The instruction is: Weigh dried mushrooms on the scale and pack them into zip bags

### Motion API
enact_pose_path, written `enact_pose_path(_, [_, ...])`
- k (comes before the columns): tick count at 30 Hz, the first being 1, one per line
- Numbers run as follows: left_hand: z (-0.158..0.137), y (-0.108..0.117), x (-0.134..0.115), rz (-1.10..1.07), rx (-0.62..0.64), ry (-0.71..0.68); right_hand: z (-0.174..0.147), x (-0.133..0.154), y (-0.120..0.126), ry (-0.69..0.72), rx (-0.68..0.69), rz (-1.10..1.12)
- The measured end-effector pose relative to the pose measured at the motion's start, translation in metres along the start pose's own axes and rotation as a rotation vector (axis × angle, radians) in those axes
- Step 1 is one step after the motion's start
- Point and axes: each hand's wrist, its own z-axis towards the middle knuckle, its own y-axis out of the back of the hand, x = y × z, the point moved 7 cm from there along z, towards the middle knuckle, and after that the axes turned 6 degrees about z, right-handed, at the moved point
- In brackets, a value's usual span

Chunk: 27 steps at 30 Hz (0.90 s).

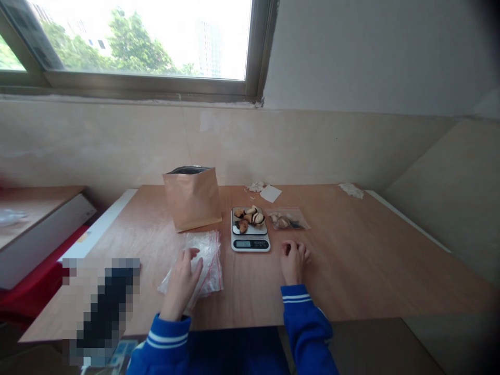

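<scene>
My left hand (182, 284) is over a stack of clear zip bags (211, 268) with red seal lines, its thumb and fingers apart. My right hand (294, 260) rests on the table with its fingers curled closed; what they hold, if anything, is hidden, though a dark spot shows by the fingertips. Between and beyond the hands stands a white digital kitchen scale (250, 250). Several pieces that look like dried mushrooms (250, 216) lie on its platform. Its display is lit, but I cannot read it. Right of the scale lies a filled clear zip bag (289, 219) of similar pieces.
An open brown kraft pouch (194, 200) stands upright at the back left. Behind the scale are a white paper square (271, 194) and crumpled white scraps (255, 186). A blurred-out dark object (109, 304) lies at the left front of the wooden table (371, 260).
</scene>
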Motion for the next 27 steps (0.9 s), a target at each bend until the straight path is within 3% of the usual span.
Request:
enact_pose_path(5, [-0.021,-0.003,-0.004,0.042,0.281,0.029,0.004,-0.001,0.004,-0.012,-0.03,0.052])
enact_pose_path(8, [-0.021,-0.002,-0.002,-0.033,0.318,0.073,0.005,0.009,0.017,-0.013,-0.073,0.187])
enact_pose_path(11, [-0.012,0.009,-0.01,-0.114,0.154,0.123,-0.018,0.042,0.029,-0.032,0.008,0.5])
enact_pose_path(15, [-0.005,0.025,-0.04,-0.268,-0.109,0.156,-0.094,0.135,0.023,-0.017,0.6,0.999])
enact_pose_path(16, [-0.004,0.024,-0.05,-0.327,-0.116,0.146,-0.113,0.158,0.022,-0.002,0.736,1.07])
enact_pose_path(18, [-0.003,0.019,-0.066,-0.45,-0.059,0.138,-0.134,0.184,0.023,-0.031,0.833,1.144])
enact_pose_path(21, [-0.003,0.014,-0.076,-0.573,-0.025,0.167,-0.13,0.184,0.016,-0.099,0.815,1.154])
enact_pose_path(27, [0.001,0.026,-0.064,-0.777,-0.281,0.357,-0.087,0.14,0.005,-0.283,0.78,1.183])
